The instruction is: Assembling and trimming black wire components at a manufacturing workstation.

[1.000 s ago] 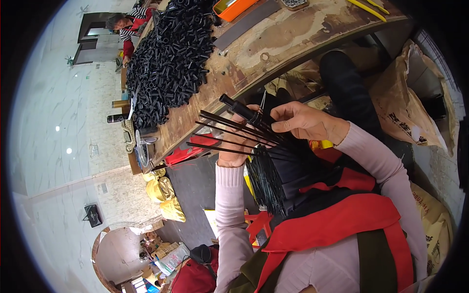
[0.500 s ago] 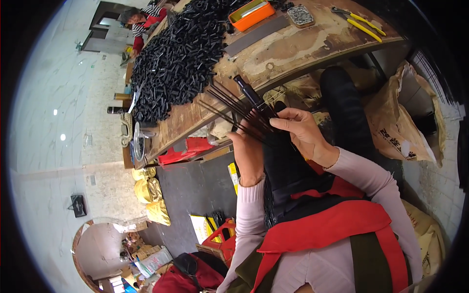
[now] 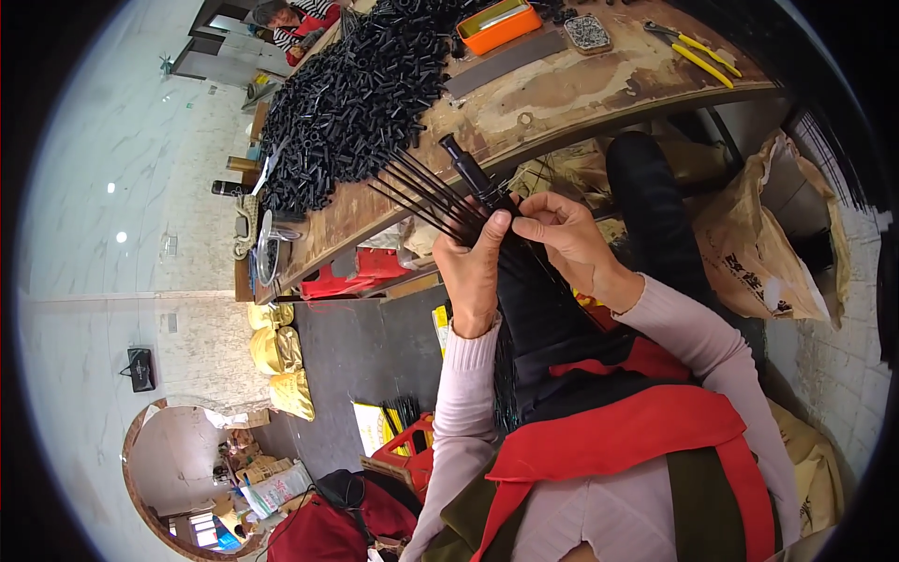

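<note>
My left hand (image 3: 470, 272) is closed around a bundle of thin black rods (image 3: 419, 194), which fan out toward the upper left. A stepped black tubular fitting (image 3: 465, 169) stands up from the same bundle, its narrow end tilted toward the table. My left thumb presses near the base of the fitting. Close beside that thumb, the fingers of my right hand (image 3: 571, 245) are pinched together at the base; what lies between them is too small or hidden. Both hands are over my dark-clothed lap, just off the table's edge.
On the worn wooden table (image 3: 552, 94) lies a large heap of small black tubular parts (image 3: 356, 103). Near it are an orange tray (image 3: 499, 30), a grey flat strip (image 3: 506, 64), a clear box of small metal pieces (image 3: 587, 34) and yellow-handled pliers (image 3: 698, 56). A woven sack (image 3: 749, 244) stands right.
My left thumb has come up onto the base of the fitting. My right fingers have drawn together into a pinch beside it. The view has shifted slightly.
</note>
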`<state>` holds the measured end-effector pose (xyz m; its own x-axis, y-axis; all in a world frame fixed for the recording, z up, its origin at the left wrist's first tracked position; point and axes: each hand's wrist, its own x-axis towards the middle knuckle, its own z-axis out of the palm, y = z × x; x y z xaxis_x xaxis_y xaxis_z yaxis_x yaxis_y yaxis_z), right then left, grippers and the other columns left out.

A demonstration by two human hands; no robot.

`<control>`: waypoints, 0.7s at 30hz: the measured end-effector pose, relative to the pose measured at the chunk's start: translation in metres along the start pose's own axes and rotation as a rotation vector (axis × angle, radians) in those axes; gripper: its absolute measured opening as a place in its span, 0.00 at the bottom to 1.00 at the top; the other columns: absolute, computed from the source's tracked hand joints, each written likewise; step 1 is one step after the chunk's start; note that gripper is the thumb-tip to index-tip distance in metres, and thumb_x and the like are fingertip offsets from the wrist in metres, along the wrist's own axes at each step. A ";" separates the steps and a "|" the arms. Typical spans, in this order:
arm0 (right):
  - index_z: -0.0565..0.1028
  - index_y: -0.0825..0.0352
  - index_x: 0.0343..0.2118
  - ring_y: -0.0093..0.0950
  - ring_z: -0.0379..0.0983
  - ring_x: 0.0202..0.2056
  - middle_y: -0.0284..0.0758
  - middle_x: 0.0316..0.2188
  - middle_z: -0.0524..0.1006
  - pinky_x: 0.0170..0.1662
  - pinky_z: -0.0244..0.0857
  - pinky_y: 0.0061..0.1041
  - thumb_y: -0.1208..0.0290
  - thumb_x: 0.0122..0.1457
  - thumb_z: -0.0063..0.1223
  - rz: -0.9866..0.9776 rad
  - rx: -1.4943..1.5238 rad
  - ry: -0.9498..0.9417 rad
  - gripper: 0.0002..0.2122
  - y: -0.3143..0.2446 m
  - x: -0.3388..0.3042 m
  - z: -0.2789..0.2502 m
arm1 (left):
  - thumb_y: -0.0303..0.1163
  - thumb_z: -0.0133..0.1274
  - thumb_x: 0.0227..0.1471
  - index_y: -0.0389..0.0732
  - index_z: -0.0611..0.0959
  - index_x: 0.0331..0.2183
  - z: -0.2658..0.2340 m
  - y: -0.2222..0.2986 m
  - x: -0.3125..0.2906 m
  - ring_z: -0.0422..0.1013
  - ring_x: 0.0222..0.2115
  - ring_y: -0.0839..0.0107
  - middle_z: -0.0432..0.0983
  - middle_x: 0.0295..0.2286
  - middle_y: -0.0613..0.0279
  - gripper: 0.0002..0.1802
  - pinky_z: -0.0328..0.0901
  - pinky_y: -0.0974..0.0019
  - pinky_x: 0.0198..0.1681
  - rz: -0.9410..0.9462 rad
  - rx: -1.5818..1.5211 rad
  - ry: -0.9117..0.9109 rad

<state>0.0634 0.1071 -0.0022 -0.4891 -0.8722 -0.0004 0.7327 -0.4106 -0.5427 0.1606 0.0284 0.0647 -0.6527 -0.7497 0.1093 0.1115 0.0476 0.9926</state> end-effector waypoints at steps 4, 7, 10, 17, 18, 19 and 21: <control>0.75 0.66 0.35 0.18 0.72 0.40 0.29 0.39 0.76 0.47 0.65 0.17 0.82 0.56 0.58 0.114 0.084 -0.044 0.06 0.006 0.011 -0.017 | 0.27 0.58 0.54 0.31 0.80 0.42 -0.003 -0.006 0.004 0.73 0.37 0.74 0.80 0.37 0.58 0.14 0.67 0.71 0.45 0.005 0.008 -0.057; 0.74 0.66 0.34 0.18 0.72 0.40 0.30 0.38 0.76 0.46 0.65 0.17 0.83 0.56 0.57 0.057 0.080 -0.009 0.06 0.011 0.010 -0.014 | 0.26 0.59 0.53 0.32 0.80 0.40 0.005 0.002 0.007 0.73 0.37 0.76 0.80 0.37 0.58 0.12 0.67 0.72 0.43 0.002 0.153 -0.066; 0.74 0.66 0.34 0.18 0.72 0.40 0.30 0.37 0.76 0.45 0.64 0.17 0.83 0.57 0.56 -0.047 0.008 0.015 0.05 0.016 0.002 -0.006 | 0.25 0.62 0.51 0.32 0.81 0.38 0.013 0.000 0.004 0.73 0.36 0.77 0.80 0.35 0.59 0.12 0.67 0.73 0.42 -0.003 0.206 0.023; 0.74 0.68 0.36 0.18 0.72 0.38 0.30 0.34 0.76 0.45 0.65 0.17 0.82 0.57 0.56 -0.162 0.011 0.033 0.06 0.022 0.004 -0.013 | 0.24 0.63 0.49 0.32 0.81 0.37 0.014 -0.013 0.012 0.74 0.34 0.76 0.81 0.33 0.60 0.12 0.68 0.73 0.41 -0.062 -0.001 0.072; 0.74 0.68 0.36 0.18 0.72 0.38 0.30 0.34 0.76 0.45 0.65 0.17 0.82 0.57 0.56 -0.159 0.012 0.036 0.06 0.020 0.004 -0.014 | 0.23 0.63 0.49 0.32 0.81 0.37 0.015 -0.015 0.013 0.74 0.35 0.76 0.81 0.33 0.59 0.12 0.68 0.73 0.42 -0.067 -0.030 0.077; 0.74 0.69 0.37 0.18 0.72 0.39 0.31 0.34 0.76 0.46 0.65 0.17 0.82 0.57 0.56 -0.109 0.055 0.038 0.06 0.017 0.004 -0.014 | 0.23 0.62 0.49 0.31 0.81 0.38 0.015 -0.016 0.013 0.75 0.35 0.75 0.81 0.34 0.58 0.12 0.68 0.73 0.42 -0.072 -0.058 0.082; 0.75 0.69 0.38 0.18 0.72 0.39 0.31 0.35 0.77 0.46 0.65 0.17 0.82 0.58 0.56 -0.063 0.098 0.041 0.06 0.014 0.006 -0.015 | 0.22 0.62 0.49 0.31 0.81 0.38 0.014 -0.018 0.013 0.75 0.36 0.74 0.81 0.34 0.57 0.12 0.69 0.72 0.43 -0.068 -0.055 0.082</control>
<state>0.0630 0.1000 -0.0225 -0.5532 -0.8331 -0.0047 0.7418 -0.4899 -0.4580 0.1398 0.0268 0.0485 -0.5967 -0.8017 0.0352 0.1119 -0.0397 0.9929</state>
